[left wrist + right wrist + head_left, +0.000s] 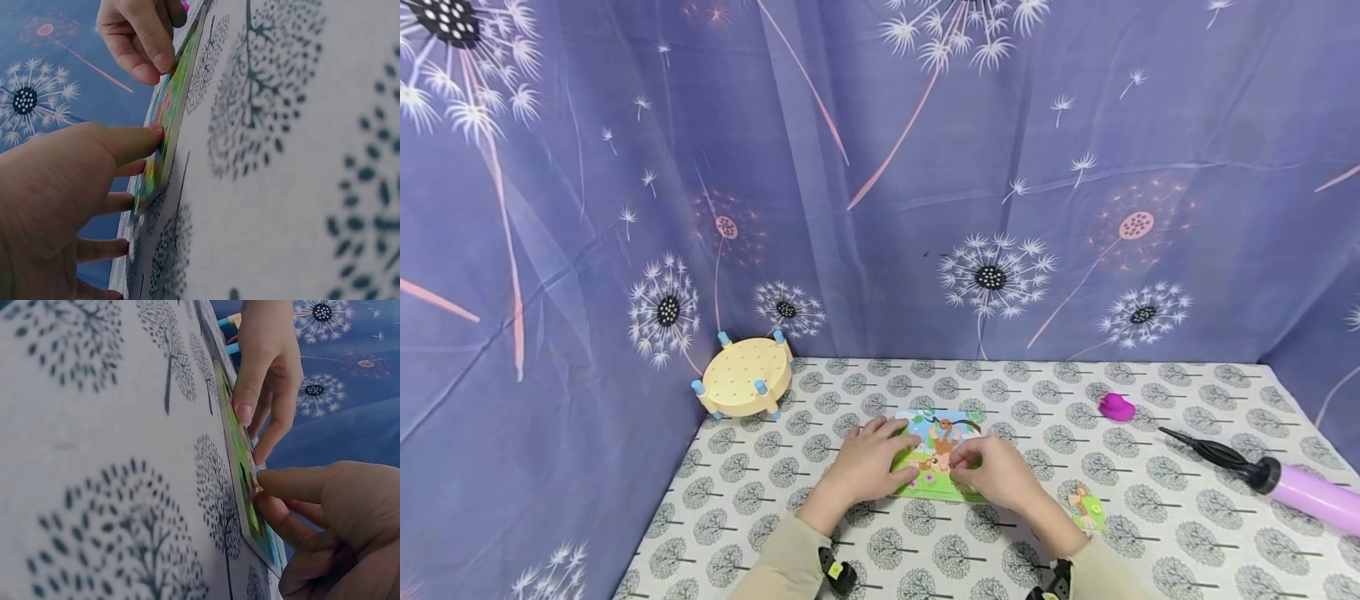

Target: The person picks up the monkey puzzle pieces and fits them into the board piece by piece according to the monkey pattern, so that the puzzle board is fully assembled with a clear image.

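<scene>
In the head view, a jigsaw puzzle board (936,490) with a cartoon monkey, green grass and blue sky lies flat on the tablecloth. My left hand (871,457) spreads over its left side, thumb and some fingertips touching the board. At its right half, my right hand (996,473) pinches a puzzle piece between thumb and forefinger, low against the surface; the fingers mostly cover that piece. A dark gap shows in the board (237,447) beside these fingertips in the right wrist view. To the right of the right forearm lies a loose puzzle piece (1086,507), green and brown.
A yellow oval stool-like toy with blue leg tips (747,377) leans at the back left corner. Toward the right are a small magenta object (1117,407) and a purple hand pump (1311,493) with a black nozzle. A blue dandelion curtain (880,275) hangs behind the table.
</scene>
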The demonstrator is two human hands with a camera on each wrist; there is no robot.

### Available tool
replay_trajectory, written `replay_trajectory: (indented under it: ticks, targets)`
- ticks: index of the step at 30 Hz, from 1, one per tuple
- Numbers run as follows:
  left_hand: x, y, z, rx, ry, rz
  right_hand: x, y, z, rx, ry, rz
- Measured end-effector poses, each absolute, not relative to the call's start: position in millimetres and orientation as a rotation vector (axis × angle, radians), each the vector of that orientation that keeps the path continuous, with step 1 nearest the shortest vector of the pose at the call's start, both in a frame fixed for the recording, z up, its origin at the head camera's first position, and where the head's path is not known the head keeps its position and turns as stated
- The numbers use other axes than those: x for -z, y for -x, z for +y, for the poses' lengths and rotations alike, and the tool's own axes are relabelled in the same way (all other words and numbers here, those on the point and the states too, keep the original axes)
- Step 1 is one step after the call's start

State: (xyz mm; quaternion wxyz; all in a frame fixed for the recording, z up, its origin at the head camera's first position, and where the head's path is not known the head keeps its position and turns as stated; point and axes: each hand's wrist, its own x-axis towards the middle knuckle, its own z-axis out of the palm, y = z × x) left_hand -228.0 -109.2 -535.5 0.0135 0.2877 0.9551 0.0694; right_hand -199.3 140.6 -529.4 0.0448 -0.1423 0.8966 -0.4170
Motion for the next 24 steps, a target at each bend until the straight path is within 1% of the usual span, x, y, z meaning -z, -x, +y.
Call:
replay_trajectory:
  ticks: [9, 12, 20, 24]
  targets:
    - [533, 224, -103, -0.141, -0.937, 2.937, 527, 198, 165, 1.362, 0.558, 2.691]
    - [531, 223, -101, -0.149, -0.932, 2.92, 525, 195, 177, 1.382, 0.561, 2.697]
    - [535, 223, -95, -0.173, -1.018, 2.906, 520, 186, 227, 1.391, 0.466, 2.738]
    - [539, 223, -92, -0.17, -0.997, 2.913, 520, 179, 257, 1.35, 0.431, 2.72]
